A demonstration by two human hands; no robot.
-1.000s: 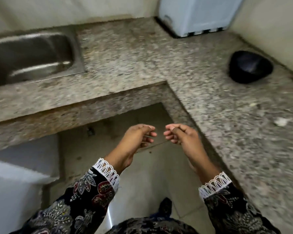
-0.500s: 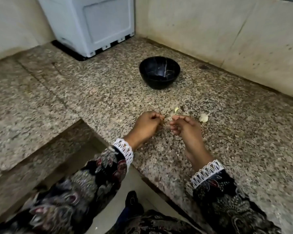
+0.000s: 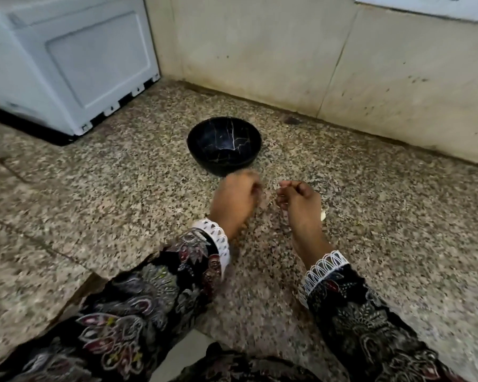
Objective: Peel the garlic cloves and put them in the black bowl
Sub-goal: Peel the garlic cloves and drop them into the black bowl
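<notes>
Since the earlier frames our view has swung off the sink and the gap in the counter, and our hands now sit closer to the black bowl (image 3: 224, 144), which has come from the far right edge to the centre. That puts the drop-off point within easy reach, so we judge the peeling is under way with a clove nearly ready to go in. The bowl stands upright on the speckled granite table (image 3: 122, 194), and as far as we can see nothing lies inside it yet. Our left hand (image 3: 236, 201) hangs just in front of the bowl's near rim, fingers curled inward and smeared by motion; whether it grips a clove we cannot tell. Our right hand (image 3: 298, 199) is beside it, apart by a narrow gap, fingers also curled with fingertips drawn together, and what they pinch is too small to make out. A pale garlic clove (image 3: 323, 215) lies on the table, peeking out at the right hand's outer edge. Further out, a white appliance (image 3: 72, 64) stands at the back left and a stained wall (image 3: 315, 51) runs behind the bowl.
</notes>
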